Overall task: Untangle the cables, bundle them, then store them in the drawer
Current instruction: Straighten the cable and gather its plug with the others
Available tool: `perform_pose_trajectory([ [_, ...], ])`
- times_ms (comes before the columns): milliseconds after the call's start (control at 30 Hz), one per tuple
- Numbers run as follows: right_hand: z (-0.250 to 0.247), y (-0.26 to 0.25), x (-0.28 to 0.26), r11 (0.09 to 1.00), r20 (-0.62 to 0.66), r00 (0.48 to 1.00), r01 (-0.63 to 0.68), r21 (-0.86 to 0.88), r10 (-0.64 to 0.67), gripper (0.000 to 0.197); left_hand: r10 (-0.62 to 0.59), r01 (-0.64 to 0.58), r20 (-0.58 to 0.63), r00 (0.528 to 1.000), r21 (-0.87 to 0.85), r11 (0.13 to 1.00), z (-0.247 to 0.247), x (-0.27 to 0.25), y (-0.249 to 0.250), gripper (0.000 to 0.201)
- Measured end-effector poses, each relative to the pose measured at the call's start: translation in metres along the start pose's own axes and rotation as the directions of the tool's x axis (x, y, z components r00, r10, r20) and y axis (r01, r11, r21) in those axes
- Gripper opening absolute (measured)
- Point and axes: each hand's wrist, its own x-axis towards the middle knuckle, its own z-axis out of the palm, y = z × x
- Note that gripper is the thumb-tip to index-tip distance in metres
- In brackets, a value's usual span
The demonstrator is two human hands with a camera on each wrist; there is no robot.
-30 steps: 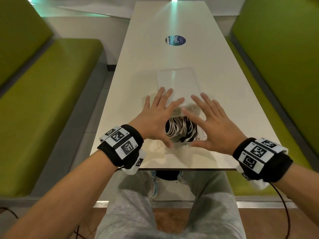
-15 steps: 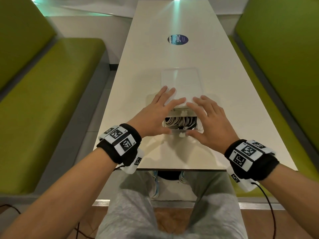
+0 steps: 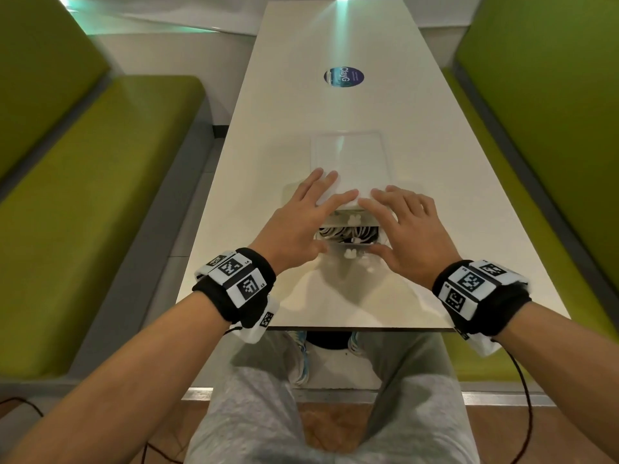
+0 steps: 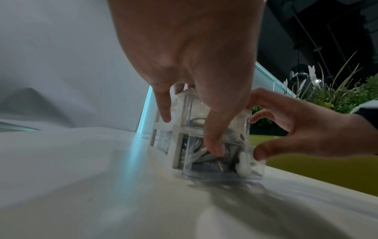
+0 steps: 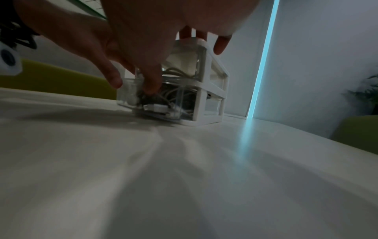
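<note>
Both hands lie spread, fingers straight, over a small clear plastic drawer unit with a white frame (image 3: pixel 348 155). The left hand (image 3: pixel 298 222) has its fingertips on the unit's top and its thumb down at the front of the bottom clear drawer (image 3: pixel 348 243), which juts partly out toward 6 o'clock. The right hand (image 3: pixel 412 232) mirrors it, thumb at the drawer's front near the white knob (image 3: pixel 350 252). Inside the drawer lie the coiled white and dark cables (image 3: pixel 348 233); the wrist views show them filling it behind the clear walls.

The unit stands on a long, glossy cream-white table (image 3: pixel 335 105) running toward 12 o'clock, with a round dark-blue sticker (image 3: pixel 344 77) farther up it. Lime-green upholstered benches flank the table at 9 o'clock (image 3: pixel 100 195) and 3 o'clock (image 3: pixel 552 112). Beyond the far end a pale wall carries a glowing cyan light strip (image 5: pixel 263 56), and green potted plants (image 4: pixel 335 93) stand off to the side.
</note>
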Motion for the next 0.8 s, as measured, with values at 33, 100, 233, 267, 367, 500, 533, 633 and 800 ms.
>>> perform_pose_trajectory([
  [33,0.003,-0.001,0.003,1.000,-0.028,1.000,-0.012,-0.022,0.012,0.073,0.003,-0.003,-0.024,1.000,-0.009,1.000,0.002,0.001,-0.001,0.093],
  [100,0.009,-0.004,0.010,0.998,-0.080,0.995,-0.054,-0.026,0.052,0.068,0.009,-0.011,-0.083,0.997,-0.031,0.999,0.005,0.004,-0.003,0.086],
  [233,0.005,-0.003,0.008,0.997,-0.073,0.996,-0.054,0.062,0.059,0.067,0.027,-0.029,-0.050,0.998,-0.033,0.999,0.002,0.003,-0.006,0.083],
  [267,0.002,-0.002,0.002,0.993,-0.057,0.997,-0.052,0.104,0.058,0.065,0.014,-0.018,-0.065,0.998,-0.059,0.998,0.002,0.000,-0.007,0.084],
  [367,-0.011,-0.003,-0.016,0.977,-0.068,0.991,-0.099,0.189,0.114,0.045,-0.152,0.080,-0.312,0.938,-0.233,0.969,0.007,-0.015,-0.003,0.067],
  [500,-0.009,-0.007,-0.020,0.997,-0.109,0.993,-0.039,0.071,0.047,0.012,-0.132,0.095,-0.462,0.877,-0.103,0.990,0.016,-0.029,0.011,0.019],
  [533,-0.006,-0.010,-0.018,0.999,-0.101,0.995,-0.013,0.051,0.018,0.009,-0.104,0.079,-0.440,0.892,-0.074,0.994,0.016,-0.028,0.014,0.013],
  [633,0.001,-0.021,-0.012,0.998,-0.046,0.997,-0.058,0.012,0.058,0.014,-0.059,0.069,-0.358,0.932,0.014,0.998,0.018,-0.023,0.018,0.008],
  [800,0.008,-0.028,-0.009,0.989,0.041,0.989,-0.138,-0.053,0.140,0.018,-0.091,0.133,-0.318,0.944,0.113,0.985,0.026,-0.022,0.026,0.007],
])
